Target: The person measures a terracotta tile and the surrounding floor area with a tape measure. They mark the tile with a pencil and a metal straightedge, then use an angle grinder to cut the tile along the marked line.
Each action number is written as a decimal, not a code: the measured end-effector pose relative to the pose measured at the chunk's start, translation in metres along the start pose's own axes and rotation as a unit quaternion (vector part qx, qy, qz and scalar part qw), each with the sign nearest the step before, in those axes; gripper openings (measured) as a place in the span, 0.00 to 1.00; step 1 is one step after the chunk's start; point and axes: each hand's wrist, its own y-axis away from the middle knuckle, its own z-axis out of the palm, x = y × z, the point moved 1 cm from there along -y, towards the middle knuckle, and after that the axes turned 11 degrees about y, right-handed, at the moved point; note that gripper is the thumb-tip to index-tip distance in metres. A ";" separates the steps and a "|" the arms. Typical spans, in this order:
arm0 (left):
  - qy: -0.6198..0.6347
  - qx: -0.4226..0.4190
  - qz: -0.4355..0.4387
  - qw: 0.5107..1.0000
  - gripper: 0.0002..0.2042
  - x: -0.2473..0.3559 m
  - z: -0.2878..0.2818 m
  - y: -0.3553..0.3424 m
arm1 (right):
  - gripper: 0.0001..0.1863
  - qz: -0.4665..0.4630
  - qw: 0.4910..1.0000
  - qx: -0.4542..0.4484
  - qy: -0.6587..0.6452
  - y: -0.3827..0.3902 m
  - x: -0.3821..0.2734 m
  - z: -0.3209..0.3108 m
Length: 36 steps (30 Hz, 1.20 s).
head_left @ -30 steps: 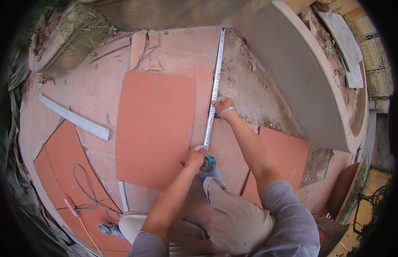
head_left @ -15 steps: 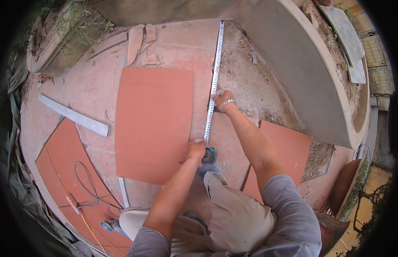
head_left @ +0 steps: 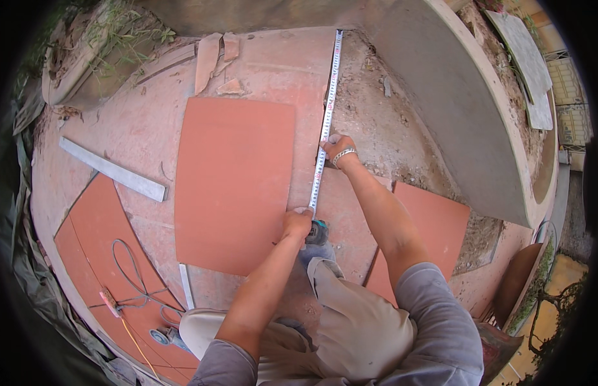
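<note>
A white tape measure blade (head_left: 331, 83) runs from the back wall toward me along a dark gap between pink flooring and a rough concrete strip (head_left: 376, 109). My left hand (head_left: 297, 224) is closed at the near end, on the tape measure, whose dark teal case (head_left: 317, 231) shows beside it. My right hand (head_left: 339, 150), with a chain bracelet, pinches the blade farther along. Left of the tape lies a large terracotta tile (head_left: 234, 182); another tile (head_left: 427, 235) lies to the right, beyond my forearm.
A grey strip (head_left: 112, 167), cut tiles (head_left: 87, 238), a looped cable (head_left: 125, 267) and an angle grinder (head_left: 170, 338) lie left. Broken pieces (head_left: 209, 67) lie at the back. A curved wall (head_left: 453, 109) bounds the right, topped by grey slabs (head_left: 517, 58).
The view has shifted, so the scene sits higher than a second ago. My hands keep the same grip on the tape, which still lies along the gap.
</note>
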 end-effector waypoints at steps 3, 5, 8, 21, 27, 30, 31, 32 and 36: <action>-0.009 0.003 0.005 1.000 0.14 -0.001 0.000 0.000 | 0.15 0.004 1.000 0.002 -0.016 -0.001 0.001 0.002; 0.005 0.000 0.003 1.000 0.14 -0.002 0.000 -0.002 | 0.15 0.003 1.000 0.003 -0.021 -0.001 0.002 0.002; 0.025 -0.012 -0.004 1.000 0.15 -0.005 -0.001 -0.005 | 0.15 0.003 1.000 0.001 -0.019 -0.002 0.003 0.003; 0.021 -0.012 -0.002 1.000 0.13 -0.008 0.000 -0.008 | 0.13 -0.015 1.000 0.007 -0.011 -0.001 0.003 0.002; -0.035 0.016 0.014 0.999 0.14 0.000 0.000 -0.002 | 0.16 0.004 1.000 -0.011 -0.025 0.001 0.003 0.003; -0.058 0.028 0.005 0.998 0.14 0.003 0.000 0.000 | 0.15 0.008 0.999 -0.016 -0.040 0.003 0.005 0.006; -0.064 0.032 -0.002 0.997 0.14 0.003 0.000 0.000 | 0.15 0.011 0.999 -0.019 -0.048 0.003 0.006 0.007; -0.070 0.036 -0.005 0.997 0.14 0.003 0.000 -0.001 | 0.15 0.008 0.999 -0.015 -0.050 0.003 0.007 0.008; -0.082 0.046 0.000 0.996 0.15 0.002 0.000 -0.004 | 0.15 -0.005 0.999 0.001 -0.045 0.002 0.011 0.011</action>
